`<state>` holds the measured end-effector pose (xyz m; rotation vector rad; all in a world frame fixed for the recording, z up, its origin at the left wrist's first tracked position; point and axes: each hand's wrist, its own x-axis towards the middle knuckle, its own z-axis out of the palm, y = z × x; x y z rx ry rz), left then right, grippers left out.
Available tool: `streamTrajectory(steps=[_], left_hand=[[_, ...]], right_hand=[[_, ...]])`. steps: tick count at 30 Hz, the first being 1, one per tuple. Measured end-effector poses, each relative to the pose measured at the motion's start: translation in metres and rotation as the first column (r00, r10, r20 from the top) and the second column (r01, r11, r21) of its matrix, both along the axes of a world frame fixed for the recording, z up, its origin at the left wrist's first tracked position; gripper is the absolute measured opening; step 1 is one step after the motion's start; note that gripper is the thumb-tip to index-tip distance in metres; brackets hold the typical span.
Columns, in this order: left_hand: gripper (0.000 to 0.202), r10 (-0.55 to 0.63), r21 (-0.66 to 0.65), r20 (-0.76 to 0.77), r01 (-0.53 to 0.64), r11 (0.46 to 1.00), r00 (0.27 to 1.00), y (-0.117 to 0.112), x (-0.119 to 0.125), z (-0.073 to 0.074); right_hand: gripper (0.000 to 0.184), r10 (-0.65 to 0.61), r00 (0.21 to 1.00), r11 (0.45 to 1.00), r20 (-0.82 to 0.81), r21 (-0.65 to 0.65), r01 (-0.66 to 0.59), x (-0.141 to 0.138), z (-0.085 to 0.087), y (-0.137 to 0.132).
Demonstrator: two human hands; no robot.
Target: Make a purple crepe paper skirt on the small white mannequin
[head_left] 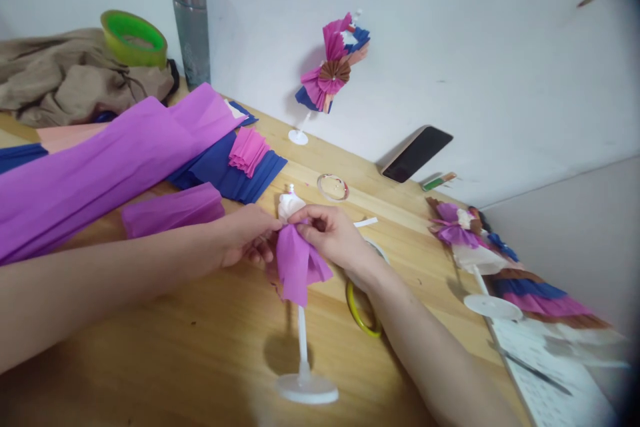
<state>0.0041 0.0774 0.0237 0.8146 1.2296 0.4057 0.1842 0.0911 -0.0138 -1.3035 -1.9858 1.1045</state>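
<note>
A small white mannequin stand [303, 340] stands upright on its round base in front of me. Its top wears a white paper bodice [290, 204]. Purple crepe paper [295, 267] is gathered around the waist below and hangs as a skirt. On the waist's left side, my left hand [250, 233] pinches the gathered edge, its other fingers curled. From the right, my right hand [330, 233] pinches the same paper at the waist with thumb and forefinger. The back of the waist is hidden.
Purple paper strips [135, 147] and folded blue paper [235, 167] lie left. Behind are a grey bottle [193, 33], a tape roll [133, 40], a dressed mannequin [333, 73] and a phone [417, 153]. Right of my hand lies a yellow tape roll [357, 310]; further right, another dressed figure [483, 247].
</note>
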Motion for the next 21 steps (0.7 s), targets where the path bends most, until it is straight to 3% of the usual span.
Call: streamTrajectory(steps=[4, 7, 10, 18, 21], left_hand=[[0.029, 0.034, -0.065, 0.041, -0.032, 0.997, 0.999, -0.001, 0.001, 0.005], [0.025, 0.059, -0.034, 0.095, -0.056, 0.998, 0.994, -0.002, 0.000, 0.007], [0.016, 0.096, 0.064, 0.162, -0.107, 0.992, 0.982, -0.003, -0.003, 0.007], [0.037, 0.137, 0.148, 0.213, -0.171, 0.974, 0.967, -0.005, -0.008, 0.009], [0.036, 0.123, 0.152, 0.221, -0.159, 0.975, 0.967, -0.007, -0.008, 0.012]], right_hand=[[0.014, -0.043, 0.980, 0.994, -0.193, -0.102, 0.023, 0.002, 0.003, -0.002], [0.011, -0.089, 0.952, 0.992, -0.292, -0.112, 0.058, 0.001, 0.012, -0.007], [0.011, -0.108, 0.936, 0.994, -0.335, -0.044, 0.099, 0.000, 0.021, -0.011], [0.014, 0.013, 0.955, 0.979, -0.297, 0.199, 0.048, -0.003, 0.031, -0.017], [0.016, 0.060, 0.965, 0.962, -0.254, 0.273, 0.013, -0.003, 0.035, -0.021]])
